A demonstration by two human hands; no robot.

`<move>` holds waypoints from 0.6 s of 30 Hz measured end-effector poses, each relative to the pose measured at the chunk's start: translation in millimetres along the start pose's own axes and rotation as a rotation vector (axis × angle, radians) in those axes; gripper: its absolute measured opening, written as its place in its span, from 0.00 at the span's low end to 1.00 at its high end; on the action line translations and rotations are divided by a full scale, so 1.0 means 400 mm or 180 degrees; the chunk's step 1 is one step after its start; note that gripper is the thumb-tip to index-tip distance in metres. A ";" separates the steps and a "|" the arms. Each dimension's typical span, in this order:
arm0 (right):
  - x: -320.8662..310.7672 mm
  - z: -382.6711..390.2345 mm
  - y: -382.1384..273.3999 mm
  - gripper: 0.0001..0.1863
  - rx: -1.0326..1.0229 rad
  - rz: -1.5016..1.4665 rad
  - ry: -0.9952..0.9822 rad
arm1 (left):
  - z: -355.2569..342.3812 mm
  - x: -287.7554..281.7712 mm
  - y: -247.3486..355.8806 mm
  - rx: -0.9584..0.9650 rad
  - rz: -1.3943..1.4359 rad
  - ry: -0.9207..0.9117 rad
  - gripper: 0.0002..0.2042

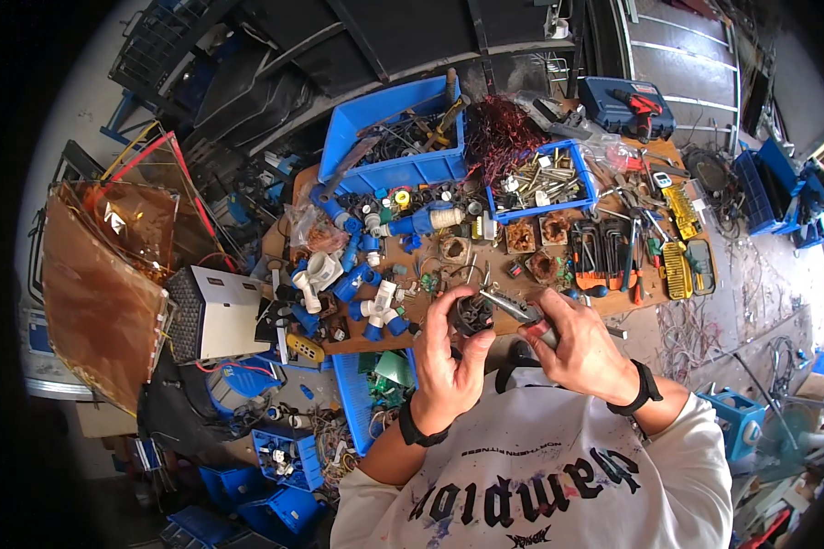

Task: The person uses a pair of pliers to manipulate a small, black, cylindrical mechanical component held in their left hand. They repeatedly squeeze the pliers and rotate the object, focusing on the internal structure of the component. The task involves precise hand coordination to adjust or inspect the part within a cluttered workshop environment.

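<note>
Your curled left hand [449, 380] clasped a round black part [470, 316]. Your right hand [586, 352] gripped a metal tool [515, 309]. Black lettering [547, 495] marked your shirt [522, 416].

From my remote seat: white shirt [527, 468] on the wearer carries the legible print. Large black blackletter word [526, 494] across the chest, upside down to me. Smaller line of black capitals [511, 450] above it in my view, also inverted. Small jagged black mark [530, 537] below, too stylised for me to read.
</note>
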State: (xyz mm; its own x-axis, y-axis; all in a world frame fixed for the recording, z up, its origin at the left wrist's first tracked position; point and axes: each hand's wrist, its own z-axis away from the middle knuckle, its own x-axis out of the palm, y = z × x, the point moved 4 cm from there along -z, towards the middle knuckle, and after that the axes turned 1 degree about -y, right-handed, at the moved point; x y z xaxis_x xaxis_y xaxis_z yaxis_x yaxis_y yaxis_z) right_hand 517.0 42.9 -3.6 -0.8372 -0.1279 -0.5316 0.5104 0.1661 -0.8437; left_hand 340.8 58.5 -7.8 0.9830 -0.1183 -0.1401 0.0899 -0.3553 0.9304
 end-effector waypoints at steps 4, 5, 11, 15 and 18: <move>-0.013 -0.004 -0.011 0.15 -0.0182 0.0213 0.0017 | -0.022 -0.010 0.029 -0.0656 0.0838 -0.0356 0.25; -0.019 -0.003 -0.018 0.16 -0.0235 0.0303 -0.0015 | -0.013 -0.016 0.016 -0.1280 0.1028 -0.0366 0.31; -0.035 -0.004 -0.033 0.17 -0.0465 0.0475 -0.0031 | -0.027 -0.022 -0.006 -0.1984 0.3090 -0.1101 0.26; -0.053 -0.011 -0.036 0.17 -0.0401 0.0476 -0.0035 | -0.032 -0.025 0.044 0.0039 0.0920 -0.0092 0.37; -0.055 -0.005 -0.033 0.17 -0.0326 0.0513 -0.0104 | -0.019 -0.030 0.023 0.0445 0.0175 0.0226 0.29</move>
State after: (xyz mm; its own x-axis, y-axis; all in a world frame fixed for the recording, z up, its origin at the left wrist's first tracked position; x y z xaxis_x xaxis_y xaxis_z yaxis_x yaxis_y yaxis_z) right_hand 528.1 45.5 19.4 -0.7386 -0.1231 -0.6628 0.6134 0.2854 -0.7364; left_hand 331.2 63.8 5.1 0.9951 -0.0772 -0.0614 0.0173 -0.4762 0.8792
